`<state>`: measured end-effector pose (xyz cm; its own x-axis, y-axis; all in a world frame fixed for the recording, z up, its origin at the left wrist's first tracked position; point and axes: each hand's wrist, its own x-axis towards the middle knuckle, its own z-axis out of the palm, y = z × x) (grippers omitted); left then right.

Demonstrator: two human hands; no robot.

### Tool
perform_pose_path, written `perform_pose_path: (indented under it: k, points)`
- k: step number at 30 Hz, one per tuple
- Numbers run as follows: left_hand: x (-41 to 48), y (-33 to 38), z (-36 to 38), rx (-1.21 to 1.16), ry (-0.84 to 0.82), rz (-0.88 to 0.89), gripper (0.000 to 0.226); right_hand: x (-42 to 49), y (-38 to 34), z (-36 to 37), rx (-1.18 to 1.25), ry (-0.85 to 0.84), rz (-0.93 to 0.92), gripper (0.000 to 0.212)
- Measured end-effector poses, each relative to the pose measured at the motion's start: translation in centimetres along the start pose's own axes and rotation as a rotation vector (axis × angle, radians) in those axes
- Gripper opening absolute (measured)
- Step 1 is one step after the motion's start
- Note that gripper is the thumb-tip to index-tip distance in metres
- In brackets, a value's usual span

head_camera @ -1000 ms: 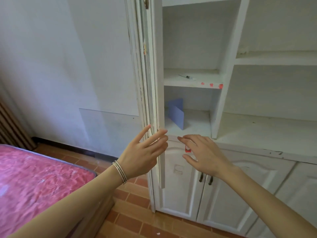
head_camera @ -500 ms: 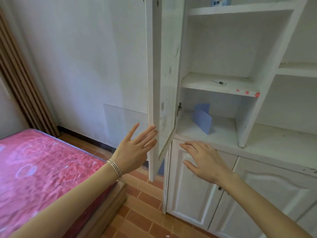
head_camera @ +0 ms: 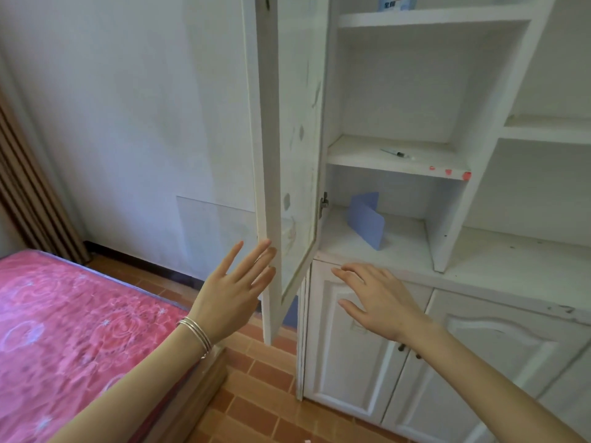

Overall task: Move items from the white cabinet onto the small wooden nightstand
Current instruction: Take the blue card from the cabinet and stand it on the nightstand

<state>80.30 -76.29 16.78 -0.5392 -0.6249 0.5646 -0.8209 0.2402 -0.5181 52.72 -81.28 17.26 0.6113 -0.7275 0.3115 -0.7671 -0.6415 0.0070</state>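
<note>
The white cabinet (head_camera: 447,199) fills the right side, its tall door (head_camera: 287,139) swung open toward me. A folded blue card (head_camera: 366,222) stands on the lowest open shelf. A small syringe-like item (head_camera: 396,153) lies on the shelf above, and a blue-labelled item (head_camera: 395,2) shows at the top edge. My left hand (head_camera: 233,292) has straight fingers, the fingertips at the door's outer edge. My right hand (head_camera: 377,295) hovers spread in front of the lower cabinet door, below the blue card, holding nothing. The nightstand is out of view.
A bed with a pink patterned mattress (head_camera: 64,330) lies at the lower left, its wooden frame close to the open door. Terracotta floor tiles (head_camera: 256,394) run between bed and cabinet. A striped curtain (head_camera: 28,203) hangs at the far left. Lower cabinet doors (head_camera: 351,362) are closed.
The cabinet door has swung further open under my left hand. The view has shifted left and closer, and my right hand has stayed in front of the lower door.
</note>
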Motion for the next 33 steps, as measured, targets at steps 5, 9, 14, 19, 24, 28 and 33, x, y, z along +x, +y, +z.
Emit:
perform_pose_path:
  k: [5, 9, 14, 19, 24, 28, 33]
  points:
    - [1.5, 3.0, -0.1, -0.110, 0.021, -0.109, 0.033, -1.2, 2.1, 0.7, -0.005, -0.025, 0.070, 0.055]
    - [3.4, 5.8, 1.3, -0.177, -0.021, -0.240, 0.033, -1.7, 4.8, 2.0, -0.025, -0.047, 0.100, 0.049]
    - [6.1, 8.3, 2.9, -0.226, -0.117, -0.414, 0.043, -0.9, 9.0, 3.6, -0.043, -0.078, 0.130, 0.049]
    - [9.1, 10.2, 5.6, -0.307, -0.144, -0.455, 0.048, 2.4, 13.4, 5.0, -0.035, -0.072, 0.088, 0.049]
    - [13.1, 10.8, 10.1, -0.366, -0.195, -0.443, 0.053, 6.9, 18.0, 6.1, -0.022, -0.052, 0.044, 0.051]
    - [16.6, 11.2, 14.4, -0.371, -0.156, -0.419, 0.048, 9.9, 21.9, 7.3, 0.001, 0.002, 0.048, 0.049]
    - [19.9, 12.1, 18.5, -0.393, -0.236, -0.428, 0.053, 13.7, 25.7, 8.8, 0.042, 0.034, 0.129, 0.047]
